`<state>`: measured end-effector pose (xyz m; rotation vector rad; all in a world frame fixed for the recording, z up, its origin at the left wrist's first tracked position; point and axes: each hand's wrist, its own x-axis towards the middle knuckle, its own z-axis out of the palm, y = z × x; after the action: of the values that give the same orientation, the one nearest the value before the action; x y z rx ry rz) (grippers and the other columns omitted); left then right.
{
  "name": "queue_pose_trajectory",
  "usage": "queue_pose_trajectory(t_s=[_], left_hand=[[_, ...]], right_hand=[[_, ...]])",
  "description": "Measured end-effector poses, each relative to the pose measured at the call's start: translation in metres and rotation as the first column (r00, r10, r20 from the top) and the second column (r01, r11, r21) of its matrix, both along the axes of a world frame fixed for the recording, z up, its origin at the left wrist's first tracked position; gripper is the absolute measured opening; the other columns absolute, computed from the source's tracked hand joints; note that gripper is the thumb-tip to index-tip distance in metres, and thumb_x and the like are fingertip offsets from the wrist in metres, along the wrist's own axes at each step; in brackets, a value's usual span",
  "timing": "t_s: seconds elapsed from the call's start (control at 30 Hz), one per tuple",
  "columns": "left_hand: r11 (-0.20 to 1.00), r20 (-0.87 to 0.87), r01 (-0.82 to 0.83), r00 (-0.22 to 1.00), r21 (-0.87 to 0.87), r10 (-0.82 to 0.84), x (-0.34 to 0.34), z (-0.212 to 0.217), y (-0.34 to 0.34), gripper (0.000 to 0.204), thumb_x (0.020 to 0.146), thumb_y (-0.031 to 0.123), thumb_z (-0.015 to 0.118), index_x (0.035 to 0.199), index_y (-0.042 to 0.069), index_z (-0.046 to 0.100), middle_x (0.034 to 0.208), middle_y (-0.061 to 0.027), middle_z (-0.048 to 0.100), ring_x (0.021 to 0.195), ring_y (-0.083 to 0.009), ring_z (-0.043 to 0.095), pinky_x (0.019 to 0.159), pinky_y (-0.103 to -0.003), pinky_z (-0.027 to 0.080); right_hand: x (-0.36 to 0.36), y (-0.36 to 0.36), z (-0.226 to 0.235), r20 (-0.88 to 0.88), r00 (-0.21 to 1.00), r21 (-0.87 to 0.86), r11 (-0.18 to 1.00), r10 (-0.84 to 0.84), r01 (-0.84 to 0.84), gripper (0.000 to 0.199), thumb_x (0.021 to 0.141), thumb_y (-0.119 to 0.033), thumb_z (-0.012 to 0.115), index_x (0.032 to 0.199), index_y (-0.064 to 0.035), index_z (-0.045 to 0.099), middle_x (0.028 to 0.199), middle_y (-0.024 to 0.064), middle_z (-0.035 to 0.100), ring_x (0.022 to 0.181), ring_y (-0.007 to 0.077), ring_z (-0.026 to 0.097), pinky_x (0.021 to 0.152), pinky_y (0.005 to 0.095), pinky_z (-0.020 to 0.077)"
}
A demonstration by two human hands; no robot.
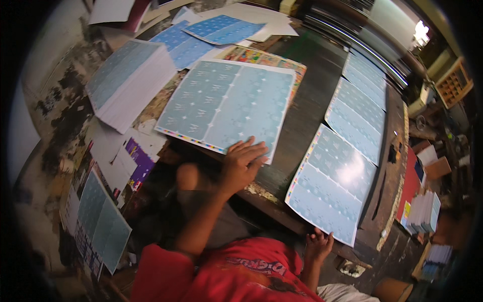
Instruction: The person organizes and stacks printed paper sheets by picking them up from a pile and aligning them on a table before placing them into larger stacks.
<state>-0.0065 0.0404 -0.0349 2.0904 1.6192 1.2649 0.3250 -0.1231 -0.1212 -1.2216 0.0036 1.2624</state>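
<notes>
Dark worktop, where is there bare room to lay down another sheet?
A bare strip of dark worktop runs between the pale blue printed sheet under the left hand and the row of glossy blue sheets that the right hand touches. The upper left is crowded with paper stacks.

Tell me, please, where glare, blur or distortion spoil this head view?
In the head view, glare whitens the glossy blue sheet that the right hand touches at its lower edge; a window at upper right is blown out; the fisheye bends the table edge and blackens the corners; the left hand on the middle sheet looks slightly soft.
</notes>
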Motion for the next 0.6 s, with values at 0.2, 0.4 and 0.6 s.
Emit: queue_pose_trajectory(t_s=[0.2, 0.4, 0.6], left_hand=[[0.964, 0.664, 0.051, 0.734, -0.262, 0.142, -0.003, -0.023, 0.009, 0.029, 0.097, 0.026, 0.058, 0.112, 0.002, 0.067, 0.106, -0.0069, 0.070, 0.105, -0.0185, 0.062, 0.098, -0.032, 0.042], [0.971, 0.463, 0.118, 0.887, -0.207, -0.009, 0.014, 0.032, -0.011, 0.024, 0.095, 0.023, 0.059, 0.101, 0.004, 0.071, 0.101, -0.0118, 0.071, 0.100, -0.0240, 0.065, 0.093, -0.034, 0.044], [0.715, 0.285, 0.641, 0.766, -0.278, -0.576, 0.028, 0.044, -0.046, 0.015, 0.092, 0.025, 0.064, 0.093, 0.013, 0.073, 0.103, -0.0018, 0.072, 0.116, -0.0256, 0.061, 0.105, -0.051, 0.033]], right_hand=[[0.002, 0.010, 0.005, 0.060, 0.990, 0.090, 0.988, -0.127, 0.122, 0.039, 0.095, -0.041, 0.053, 0.128, -0.0213, 0.048, 0.112, 0.0105, 0.064, 0.077, 0.0214, 0.064, 0.072, 0.0405, 0.0547], [0.014, 0.011, 0.006, 0.042, 0.999, 0.123, 0.992, 0.023, -0.028, 0.053, 0.096, -0.038, 0.051, 0.142, -0.0144, 0.041, 0.117, 0.0082, 0.062, 0.085, 0.0179, 0.062, 0.076, 0.0382, 0.0536], [0.004, 0.022, 0.024, -0.045, 0.939, 0.333, 0.891, 0.341, -0.308, 0.052, 0.095, -0.038, 0.052, 0.138, -0.0100, 0.044, 0.117, 0.0065, 0.062, 0.090, 0.0180, 0.060, 0.084, 0.0385, 0.0503]])
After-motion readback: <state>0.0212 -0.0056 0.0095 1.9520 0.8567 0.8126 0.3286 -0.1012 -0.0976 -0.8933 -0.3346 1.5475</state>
